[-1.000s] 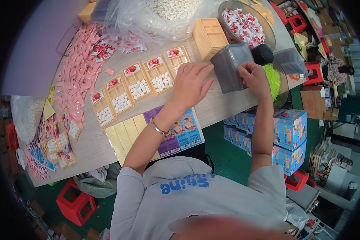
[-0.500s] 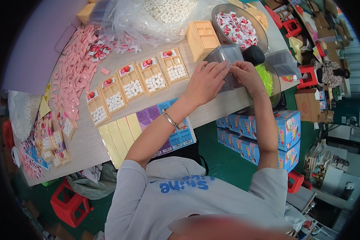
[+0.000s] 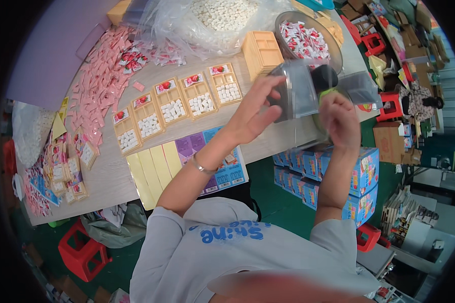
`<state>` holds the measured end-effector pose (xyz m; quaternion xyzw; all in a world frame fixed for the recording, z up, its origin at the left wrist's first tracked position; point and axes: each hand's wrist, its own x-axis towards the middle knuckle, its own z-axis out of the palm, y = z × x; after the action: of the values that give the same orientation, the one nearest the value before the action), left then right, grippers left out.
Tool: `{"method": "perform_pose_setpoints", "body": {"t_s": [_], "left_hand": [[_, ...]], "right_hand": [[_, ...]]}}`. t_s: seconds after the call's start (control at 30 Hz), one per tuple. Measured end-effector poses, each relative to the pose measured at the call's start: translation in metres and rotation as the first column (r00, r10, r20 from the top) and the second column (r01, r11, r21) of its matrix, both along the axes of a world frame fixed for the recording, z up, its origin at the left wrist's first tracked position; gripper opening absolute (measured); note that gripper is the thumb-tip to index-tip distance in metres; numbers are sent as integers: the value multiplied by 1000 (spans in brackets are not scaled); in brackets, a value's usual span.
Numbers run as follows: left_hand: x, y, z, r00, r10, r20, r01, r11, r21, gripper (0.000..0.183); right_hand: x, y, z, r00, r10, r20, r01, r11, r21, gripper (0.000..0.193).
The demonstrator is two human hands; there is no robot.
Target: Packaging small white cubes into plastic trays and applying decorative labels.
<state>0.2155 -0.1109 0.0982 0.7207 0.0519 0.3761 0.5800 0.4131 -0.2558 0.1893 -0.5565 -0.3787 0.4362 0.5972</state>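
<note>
My left hand (image 3: 260,108) is open, its fingers apart, beside a stack of clear plastic covers (image 3: 301,91). My right hand (image 3: 341,121) is blurred, with its fingers closed together, to the right of that stack. A see-through plastic cover (image 3: 308,132), smeared by motion, hangs from it past the table's front edge. To the left of my hands stands a row of several cream compartment trays (image 3: 200,92). Each tray has a strawberry-printed sachet at its far end and small white pieces in its near compartment.
Empty cream trays (image 3: 264,50) are stacked beyond my left hand. Behind the covers is a bowl of sachets (image 3: 283,22); a black lid (image 3: 324,77) is nearer. A bag of white pieces (image 3: 227,12), pink packets (image 3: 98,76) and printed card sheets (image 3: 162,174) lie about.
My hands have parted: the left has drawn off the stack and opened, while the right has moved rightward with a clear cover. The view has shifted slightly.
</note>
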Motion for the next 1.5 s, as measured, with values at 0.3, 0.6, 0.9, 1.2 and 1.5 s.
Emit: {"method": "perform_pose_setpoints", "body": {"t_s": [0.3,0.6,0.9,1.2,1.5], "left_hand": [[-37,41,-66,924,91,-371,-289,803,-521,36],[-29,66,-73,524,696,-492,-537,718,443,60],[-5,52,-127,537,710,-455,-118,597,793,61],[-9,43,-103,489,673,-555,-37,652,757,68],[-82,-11,-58,680,418,-603,-137,880,456,63]], "right_hand": [[-89,87,-142,998,-21,65,33,981,-192,15],[-72,155,-208,434,-155,888,468,880,-75,35],[-99,114,-154,426,-271,863,381,919,101,22],[-9,43,-53,582,-119,804,450,871,-196,18],[15,40,-60,866,-143,480,329,885,-329,16]]}}
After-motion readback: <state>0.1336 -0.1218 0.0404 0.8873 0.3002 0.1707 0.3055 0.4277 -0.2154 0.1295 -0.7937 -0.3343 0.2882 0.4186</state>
